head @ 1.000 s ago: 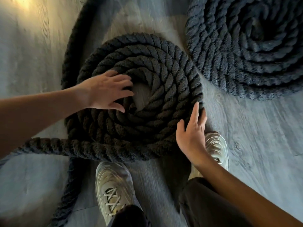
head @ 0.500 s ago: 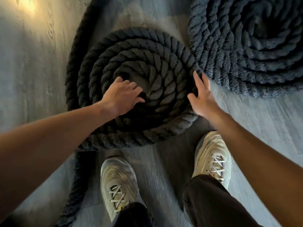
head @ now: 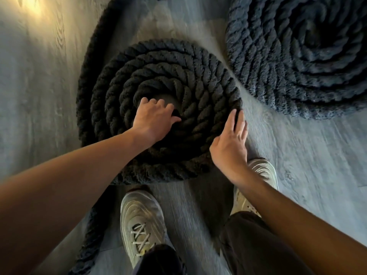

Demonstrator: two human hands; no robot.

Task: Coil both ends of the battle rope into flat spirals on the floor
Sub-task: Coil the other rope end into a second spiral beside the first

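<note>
Two spirals of battle rope lie on the floor (head: 297,159): a finished-looking far coil (head: 294,56) at upper right and a near coil (head: 168,92) in the middle, directly ahead of the shoes (head: 142,221), the two coils close at their facing rims, though I cannot tell whether they touch. The left hand (head: 153,118) rests flat on the inner turns of the near coil, fingers spread toward its open centre, palm down, closing on nothing. The right hand (head: 230,143) is set edge-on against the coil's outer turn at its right rim, fingers straight and together, open, pressing rather than holding. So the coil lies between the two grips, under the left and to the left of the right.

What the next move turns on is the loose tail (head: 89,243): it leaves the coil's near-left edge and runs down past the left shoe toward the bottom of the view, its long axis roughly toward the person. A further run of rope curves up the coil's left side and out of view at the top. The left hand is nearer to the tail. My judgement is that the coil is being turned or snugged, and that more tail must be fed round its outer rim
</note>
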